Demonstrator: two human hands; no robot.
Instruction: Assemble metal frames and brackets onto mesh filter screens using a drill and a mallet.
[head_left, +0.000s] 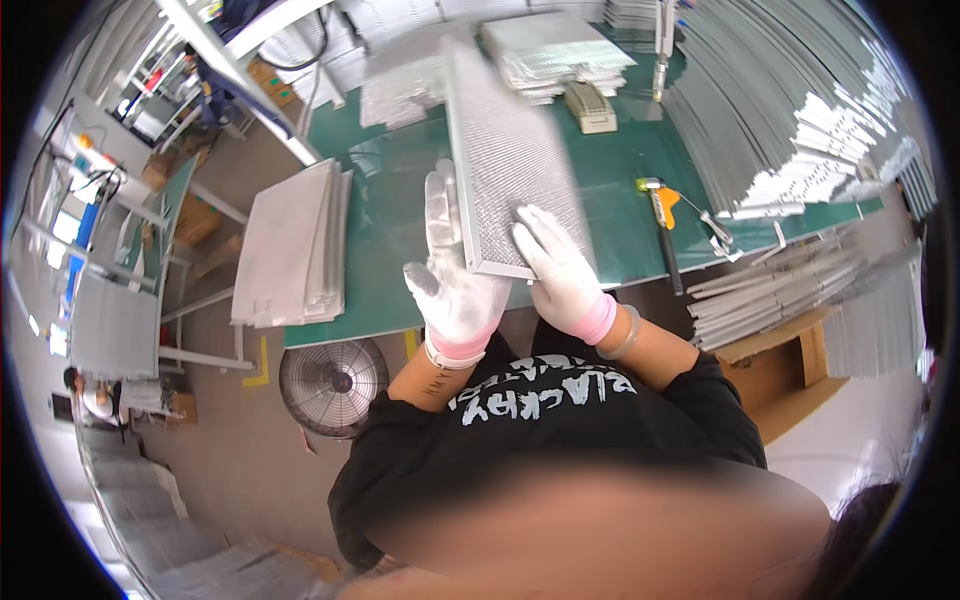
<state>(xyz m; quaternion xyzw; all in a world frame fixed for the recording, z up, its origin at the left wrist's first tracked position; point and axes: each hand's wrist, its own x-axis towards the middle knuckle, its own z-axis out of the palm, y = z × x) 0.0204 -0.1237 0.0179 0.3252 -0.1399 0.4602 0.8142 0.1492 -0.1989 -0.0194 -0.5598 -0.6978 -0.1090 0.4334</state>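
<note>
Your left hand's fingers (pixel 440 205) are stretched up along the left edge of the mesh filter panel (pixel 510 160), with the thumb curled at the near corner, so the left hand (pixel 452 275) is clamping the frame from the side. Your right hand (pixel 560 270) lies on top of the panel's near end, its fingers (pixel 535 225) spread flat and pressing on the mesh. Both hands wear white gloves with pink cuffs, and there's a bangle (pixel 625 335) on your right wrist.

The panel is a long grey rectangle in a metal frame, running from the centre of the frame up toward the top, its near end at the front edge of the green table (pixel 390 270). It looks lifted or tilted over the table, but how much I cannot tell.

Just right of your hands, a hammer (pixel 662 225) with a yellow grip lies on the table. Left of centre, a stack of flat grey sheets (pixel 295 245) overhangs the table's corner. At the top, more stacked mesh panels (pixel 560 50). The upper right is filled with piled metal strips (pixel 790 110), and more lie on a cardboard box (pixel 790 350) at right. Below the table, lower left of centre, a round fan (pixel 332 385) stands on the floor.
</note>
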